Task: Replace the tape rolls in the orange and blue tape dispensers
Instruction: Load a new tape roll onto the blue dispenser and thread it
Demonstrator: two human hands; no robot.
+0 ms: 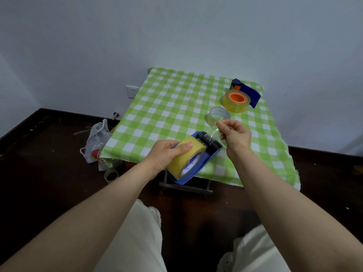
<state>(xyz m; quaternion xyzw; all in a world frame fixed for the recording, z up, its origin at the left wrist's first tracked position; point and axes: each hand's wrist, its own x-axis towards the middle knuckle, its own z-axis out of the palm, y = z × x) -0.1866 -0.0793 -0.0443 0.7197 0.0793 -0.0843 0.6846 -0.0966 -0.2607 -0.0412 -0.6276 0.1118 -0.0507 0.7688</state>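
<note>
A blue tape dispenser (198,165) hangs over the table's near edge with a yellow tape roll (181,160) mounted in it. My left hand (167,154) grips that roll and the dispenser. My right hand (234,134) pinches the clear loose end of the tape (215,135), drawn out past the black roller and toothed blade (211,143). Farther back, a second dispenser with a blue body and orange hub (247,91) lies on its side, carrying a yellowish roll (235,104). A nearly spent clear roll (217,115) lies in front of it.
The small table wears a green-and-white checked cloth (167,108). A white plastic bag (97,140) and an empty tape core (111,175) lie on the dark floor to the left. A wall socket (132,91) sits behind; my knees are below.
</note>
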